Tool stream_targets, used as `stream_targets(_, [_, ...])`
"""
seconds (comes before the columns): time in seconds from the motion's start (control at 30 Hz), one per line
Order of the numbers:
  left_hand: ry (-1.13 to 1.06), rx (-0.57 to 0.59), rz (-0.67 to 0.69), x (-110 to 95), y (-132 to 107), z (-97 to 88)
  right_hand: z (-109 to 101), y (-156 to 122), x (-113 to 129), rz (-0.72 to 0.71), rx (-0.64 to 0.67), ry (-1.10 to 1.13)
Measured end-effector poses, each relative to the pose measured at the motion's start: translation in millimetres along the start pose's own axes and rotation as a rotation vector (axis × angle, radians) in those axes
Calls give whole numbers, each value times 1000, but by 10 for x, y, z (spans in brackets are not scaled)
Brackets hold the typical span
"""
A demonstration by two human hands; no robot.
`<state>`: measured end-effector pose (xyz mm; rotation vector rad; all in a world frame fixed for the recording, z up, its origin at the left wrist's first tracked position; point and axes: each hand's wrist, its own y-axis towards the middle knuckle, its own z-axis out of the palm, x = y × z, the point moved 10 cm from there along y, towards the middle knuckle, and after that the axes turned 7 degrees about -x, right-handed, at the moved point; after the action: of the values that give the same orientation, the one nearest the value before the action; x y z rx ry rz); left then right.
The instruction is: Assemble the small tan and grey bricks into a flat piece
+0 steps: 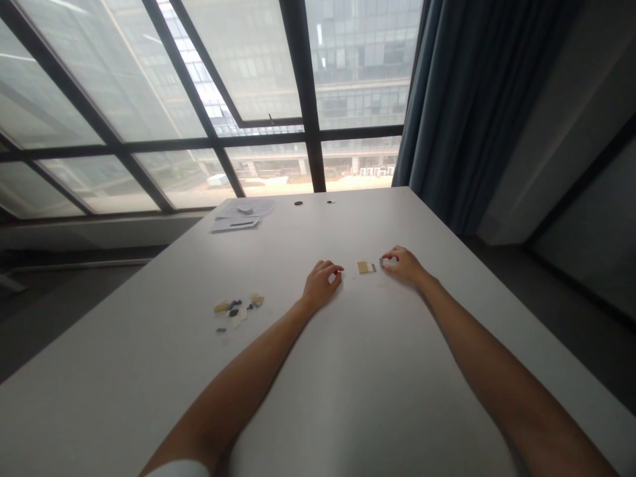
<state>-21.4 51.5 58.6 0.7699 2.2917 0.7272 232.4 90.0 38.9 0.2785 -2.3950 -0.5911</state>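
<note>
My right hand (403,265) pinches a small grey toy brick (381,262) between thumb and fingertips, at the table surface. Just left of that brick lies a flat group of small pieces (366,267), tan on its left, paler in the middle and grey along its right edge. A narrow gap separates the group from the held brick. My left hand (322,283) rests on the table left of the group, its fingers loosely bent with a gap between thumb and forefinger. Nothing shows in it. Further left lies a loose pile of tan, cream and dark grey pieces (234,313).
The white table (308,377) reaches toward a large window. Papers (237,216) with a small white object (245,210) on them lie at its far left. Two dark round spots, one at the cable hole (299,203), mark the far edge. A blue curtain (447,119) hangs at right.
</note>
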Motion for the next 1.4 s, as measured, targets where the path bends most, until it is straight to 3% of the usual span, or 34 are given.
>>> stream_targets(0.23, [-1, 3, -18, 20, 3, 10, 173, -41, -58, 22, 87, -27])
stream_targets(0.57, [-25, -12, -33, 81, 5, 17, 240, -56, -80, 42, 149, 50])
stream_targets(0.83, [-14, -2, -45, 112, 0, 43, 206, -62, -127, 69, 108, 16])
stream_targets(1.4, [-36, -12, -44, 97, 15, 48, 233, -81, 1, 67, 84, -75])
